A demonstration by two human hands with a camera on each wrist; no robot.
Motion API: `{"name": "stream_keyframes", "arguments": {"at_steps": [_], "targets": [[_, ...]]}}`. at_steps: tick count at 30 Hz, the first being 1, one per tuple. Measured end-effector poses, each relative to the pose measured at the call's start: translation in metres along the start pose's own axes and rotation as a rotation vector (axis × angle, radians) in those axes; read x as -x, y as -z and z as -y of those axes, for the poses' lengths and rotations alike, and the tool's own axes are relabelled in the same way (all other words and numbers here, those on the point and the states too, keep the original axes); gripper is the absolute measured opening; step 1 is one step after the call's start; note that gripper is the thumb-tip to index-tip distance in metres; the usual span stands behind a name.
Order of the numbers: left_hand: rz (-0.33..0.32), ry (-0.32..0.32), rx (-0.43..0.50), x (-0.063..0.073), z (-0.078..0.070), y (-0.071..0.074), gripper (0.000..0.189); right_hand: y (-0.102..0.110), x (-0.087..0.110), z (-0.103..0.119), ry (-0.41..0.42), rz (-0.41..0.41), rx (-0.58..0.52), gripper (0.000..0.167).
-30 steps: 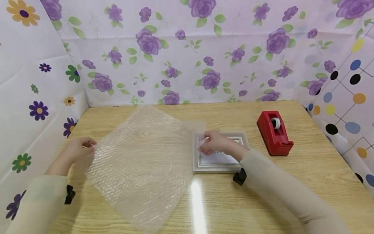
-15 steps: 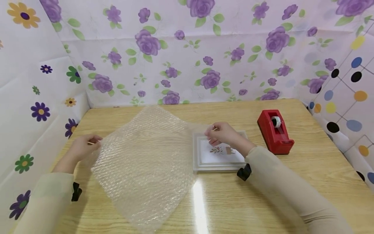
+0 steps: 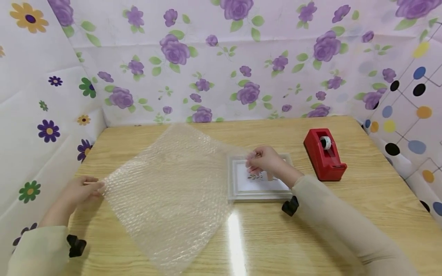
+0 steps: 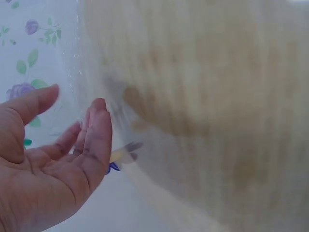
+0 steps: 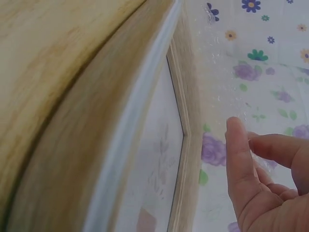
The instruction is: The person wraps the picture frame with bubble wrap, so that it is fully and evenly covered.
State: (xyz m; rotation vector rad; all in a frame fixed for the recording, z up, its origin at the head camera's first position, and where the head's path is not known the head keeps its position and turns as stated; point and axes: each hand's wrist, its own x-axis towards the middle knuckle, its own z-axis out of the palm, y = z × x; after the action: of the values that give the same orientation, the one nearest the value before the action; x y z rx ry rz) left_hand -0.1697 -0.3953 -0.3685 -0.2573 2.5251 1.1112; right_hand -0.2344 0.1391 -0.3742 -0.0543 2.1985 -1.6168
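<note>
A clear sheet of bubble wrap (image 3: 169,199) lies spread cornerwise on the table. Beside its left corner is my left hand (image 3: 77,193); in the left wrist view the thumb and fingers (image 4: 99,125) stand apart with a gap between them. My right hand (image 3: 265,161) pinches the wrap's right corner between thumb and finger, above a picture frame (image 3: 259,198). That frame lies flat, partly under the wrap, and holds a white print with a leafy branch and a brown shape. My right hand and sleeve hide part of it.
A red tape dispenser (image 3: 325,155) with a roll of tape stands right of the frame. Flowered sheeting (image 3: 221,65) hangs behind the wooden table (image 3: 293,241), with patterned sheeting along both sides. Black camera mounts (image 3: 290,206) sit at the wrists.
My left hand has moved left and nearer, and has let go of the wrap's left corner, which lies flatter. My right hand has shifted right over the frame, drawing its corner along.
</note>
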Motion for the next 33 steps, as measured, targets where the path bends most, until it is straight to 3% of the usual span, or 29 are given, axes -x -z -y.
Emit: {"name": "stream_keyframes", "arguments": {"at_steps": [4, 8, 17, 21, 28, 33], "targets": [[0.034, 0.036, 0.206, 0.002, 0.009, -0.004, 0.066, -0.001, 0.005, -0.001, -0.013, -0.003, -0.025, 0.014], [-0.044, 0.033, 0.282, 0.002, 0.01, -0.008, 0.066, -0.002, 0.011, -0.006, -0.018, 0.01, -0.029, 0.014], [-0.197, 0.009, 0.321, -0.007, 0.005, -0.013, 0.039, -0.006, 0.021, -0.021, 0.037, 0.069, -0.006, 0.013], [-0.235, -0.004, 0.37, -0.01, 0.006, -0.014, 0.029, 0.002, 0.032, -0.022, 0.06, 0.059, 0.063, 0.021], [-0.252, 0.009, 0.339, -0.008, 0.01, -0.013, 0.035, 0.032, 0.052, -0.029, 0.062, -0.036, 0.23, 0.032], [-0.254, 0.001, 0.322, -0.008, 0.012, -0.013, 0.039, 0.053, 0.065, -0.032, 0.058, -0.185, 0.441, 0.035]]}}
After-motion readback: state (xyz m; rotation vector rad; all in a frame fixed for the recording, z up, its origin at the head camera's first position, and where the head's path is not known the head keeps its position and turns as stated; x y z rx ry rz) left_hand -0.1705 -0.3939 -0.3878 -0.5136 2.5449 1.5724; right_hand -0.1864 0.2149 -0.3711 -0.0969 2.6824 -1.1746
